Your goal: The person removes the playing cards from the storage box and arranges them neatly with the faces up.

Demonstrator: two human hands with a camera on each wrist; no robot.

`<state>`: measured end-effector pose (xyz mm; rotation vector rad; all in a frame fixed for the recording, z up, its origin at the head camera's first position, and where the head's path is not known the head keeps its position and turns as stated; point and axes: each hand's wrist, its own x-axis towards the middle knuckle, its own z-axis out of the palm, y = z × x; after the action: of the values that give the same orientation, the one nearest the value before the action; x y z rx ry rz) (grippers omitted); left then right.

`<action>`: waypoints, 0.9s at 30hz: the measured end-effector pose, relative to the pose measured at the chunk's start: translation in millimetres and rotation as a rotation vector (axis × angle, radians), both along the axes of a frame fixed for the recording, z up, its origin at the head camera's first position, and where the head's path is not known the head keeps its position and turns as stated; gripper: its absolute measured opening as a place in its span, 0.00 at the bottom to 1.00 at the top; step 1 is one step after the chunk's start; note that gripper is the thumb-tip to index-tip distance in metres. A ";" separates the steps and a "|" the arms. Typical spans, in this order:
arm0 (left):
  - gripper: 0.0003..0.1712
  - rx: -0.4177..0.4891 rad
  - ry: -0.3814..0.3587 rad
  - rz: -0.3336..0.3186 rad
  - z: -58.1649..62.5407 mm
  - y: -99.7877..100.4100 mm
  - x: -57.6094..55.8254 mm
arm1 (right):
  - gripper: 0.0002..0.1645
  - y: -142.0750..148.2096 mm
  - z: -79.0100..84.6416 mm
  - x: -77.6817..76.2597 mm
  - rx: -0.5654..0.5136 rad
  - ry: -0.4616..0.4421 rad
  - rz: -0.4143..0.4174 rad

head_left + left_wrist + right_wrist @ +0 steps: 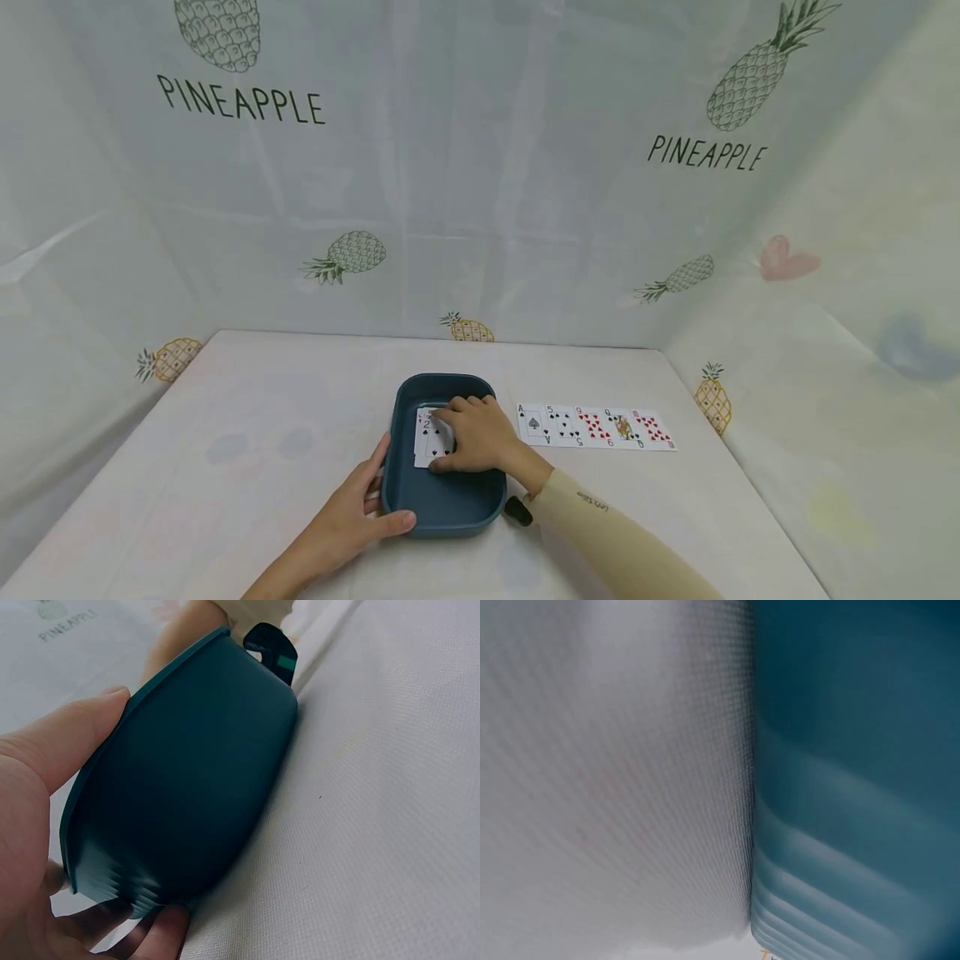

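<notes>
A dark teal rectangular tray (442,504) stands on the white-covered table, its raised wall close up in the left wrist view. My left hand (348,508) grips its left side, thumb (86,735) at the rim and fingers against the outer wall. Inside the tray are playing cards (424,442), a two of spades on top. My right hand (480,435) reaches over the tray's right wall and pinches these cards, thumb at the near edge and fingertips at the far edge. The right wrist view shows only the tray's outer wall (855,787) and the tablecloth.
Right of the tray lies an overlapping row of face-up playing cards (592,427), with an ace of spades at its left end. A black device (518,511) sits under the right wrist beside the tray. Pineapple-printed sheeting (465,183) hangs behind and around the table.
</notes>
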<state>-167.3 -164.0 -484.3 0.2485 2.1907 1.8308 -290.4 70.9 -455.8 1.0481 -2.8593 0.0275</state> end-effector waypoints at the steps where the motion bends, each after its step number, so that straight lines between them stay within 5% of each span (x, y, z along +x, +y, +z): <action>1: 0.65 -0.004 0.001 0.001 0.4 0.1 0.0 | 0.49 0.0 0.1 -0.1 0.005 0.005 0.002; 14: 0.65 0.007 0.000 0.000 -0.3 1.4 -0.1 | 0.48 -0.9 0.6 0.6 0.018 -0.001 -0.004; 27: 0.65 0.007 -0.006 0.001 2.1 2.2 0.2 | 0.48 2.8 -0.7 0.4 -0.076 0.001 0.010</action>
<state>-167.1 -161.9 -482.2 0.2430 2.1808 1.8377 -290.0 73.7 -456.4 1.0471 -2.8277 0.1356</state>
